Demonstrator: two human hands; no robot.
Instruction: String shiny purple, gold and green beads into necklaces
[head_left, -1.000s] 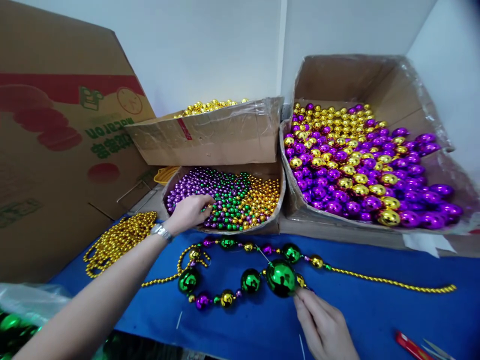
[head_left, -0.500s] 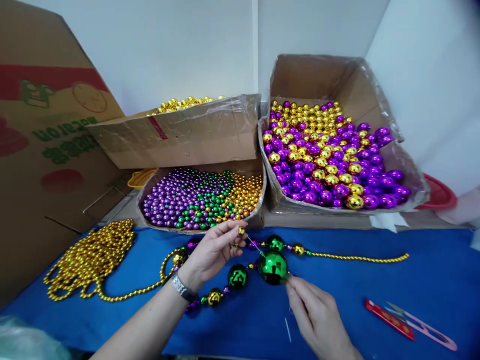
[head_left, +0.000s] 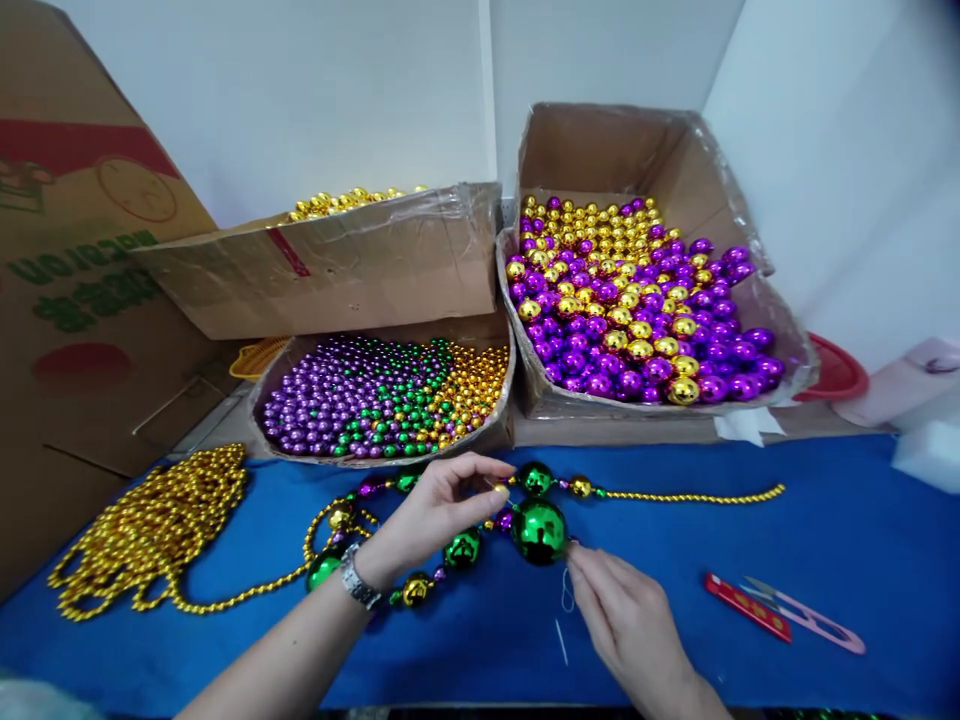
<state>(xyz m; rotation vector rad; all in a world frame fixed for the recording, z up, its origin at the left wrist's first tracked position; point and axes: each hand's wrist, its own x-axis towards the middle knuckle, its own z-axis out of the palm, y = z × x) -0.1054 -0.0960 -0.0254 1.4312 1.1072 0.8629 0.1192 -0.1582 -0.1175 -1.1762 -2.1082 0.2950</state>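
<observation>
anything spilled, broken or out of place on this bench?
Nothing spilled. Mildly odd: the upper carton of gold beads sits tilted over the tray of small mixed beads, and the big bead box has a sagging, crumpled right wall. The thread snips lie loose on the blue table, away from both hands.

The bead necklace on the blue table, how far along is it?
Done: one side of the necklace, with green, gold and purple beads. In hand: left hand pinches a small bead beside the big green ball; right hand holds the thread. Left: the far side looks sparser.
</observation>
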